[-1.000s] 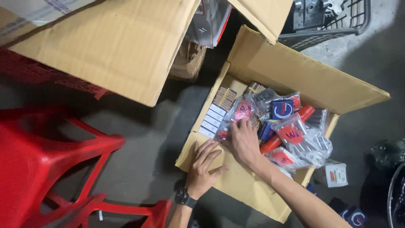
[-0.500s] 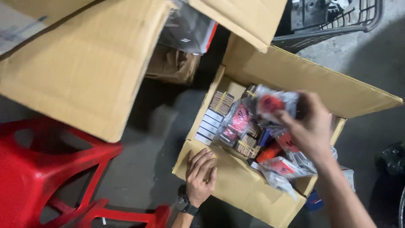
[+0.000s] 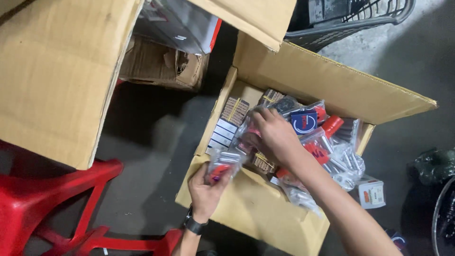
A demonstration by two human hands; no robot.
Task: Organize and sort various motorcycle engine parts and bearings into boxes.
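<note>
— What sort of place is shown?
— A stockroom or shop's back area is suggested: a bare concrete floor point(image 3: 142, 189) is seen, crowded with open cardboard boxes point(image 3: 303, 80).
— What else supports that?
— One box is filled with small bagged parts point(image 3: 332, 151), and a red plastic stool point(image 3: 42, 199) and a wire cart point(image 3: 350, 19) are set close by.

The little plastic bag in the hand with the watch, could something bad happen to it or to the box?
Maybe. The left hand holds the small clear bag above the box's front flap, not over the inside, so if it slips it may drop outside onto the dark floor. The right hand is pressed into the heaped packets, which might slide or tear. That flap also sags outward, so loose packets could spill over it.
</note>
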